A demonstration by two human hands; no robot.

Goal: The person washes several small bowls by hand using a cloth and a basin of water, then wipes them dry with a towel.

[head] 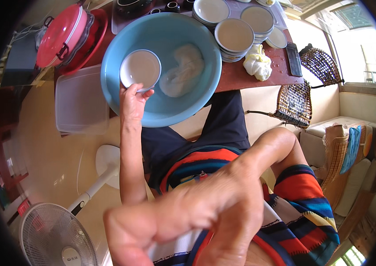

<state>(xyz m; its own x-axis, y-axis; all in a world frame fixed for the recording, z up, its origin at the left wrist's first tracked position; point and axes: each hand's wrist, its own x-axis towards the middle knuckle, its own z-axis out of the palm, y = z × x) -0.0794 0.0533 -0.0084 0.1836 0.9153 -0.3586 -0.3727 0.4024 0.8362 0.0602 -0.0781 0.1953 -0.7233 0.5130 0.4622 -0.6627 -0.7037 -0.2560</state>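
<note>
My left hand (134,101) grips the near rim of a white bowl (140,68) with a thin blue edge. The bowl is tilted inside a large light-blue plastic basin (161,114). To its right in the basin lies a wet, whitish cloth (183,71), seemingly under water. My right hand (188,212) is raised close to the camera, large and blurred, over my striped shirt. Its fingers are bent and partly out of frame, so I cannot see whether they hold anything.
Stacked bowls (234,35) and a crumpled white cloth (257,63) sit right of the basin, near a dark phone (294,60). Left are a red lidded pot (60,36) and a translucent plastic lid (81,99). A fan (58,236) stands lower left.
</note>
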